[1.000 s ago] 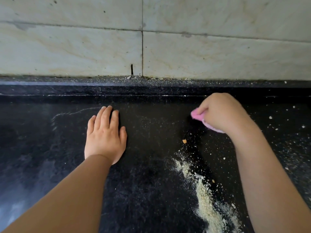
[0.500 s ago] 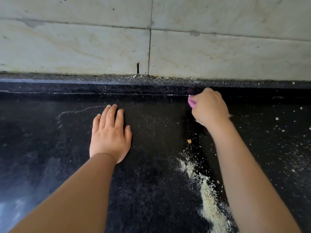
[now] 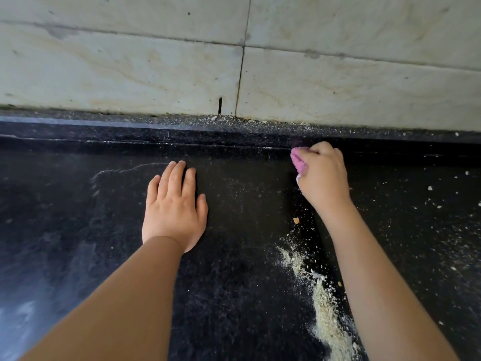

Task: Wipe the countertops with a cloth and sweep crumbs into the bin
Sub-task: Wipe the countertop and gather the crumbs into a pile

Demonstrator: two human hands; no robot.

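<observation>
My right hand (image 3: 324,175) grips a bunched pink cloth (image 3: 298,160) and holds it down on the black countertop (image 3: 78,230) close to the raised back ledge. Only the cloth's left end shows past my fingers. My left hand (image 3: 173,207) lies flat, palm down, on the counter to the left, fingers straight and together. A pale trail of crumbs (image 3: 325,308) runs from below my right wrist toward the near right. One larger orange crumb (image 3: 296,220) lies just left of my right forearm.
A pale tiled wall (image 3: 234,61) rises behind the counter. Fine crumbs line the ledge (image 3: 234,122) at its foot. Scattered white crumbs (image 3: 429,188) dot the counter to the right of my right arm. No bin is in view.
My right hand has moved the pink cloth away from me and a little left, up to the back ledge. My left hand has stayed flat in place.
</observation>
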